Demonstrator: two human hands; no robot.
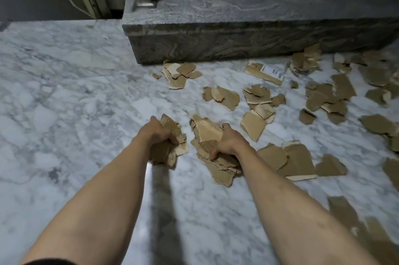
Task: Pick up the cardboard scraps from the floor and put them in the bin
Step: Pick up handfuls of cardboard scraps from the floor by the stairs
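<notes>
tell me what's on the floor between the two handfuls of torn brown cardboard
Nothing. In the head view, only a narrow strip of bare white marble floor separates the left hand's bundle from the right hand's bundle.

The white, grey-veined marble floor [64,113] carries torn brown cardboard scraps [226,97] scattered over its right side, 1 bearing a white label [273,71], beside a dark stone step [237,38].

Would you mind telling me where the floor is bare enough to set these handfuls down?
Bare marble floor lies left of the left hand, up to the stone step. Right of the right hand, loose cardboard scraps crowd the floor.
</notes>
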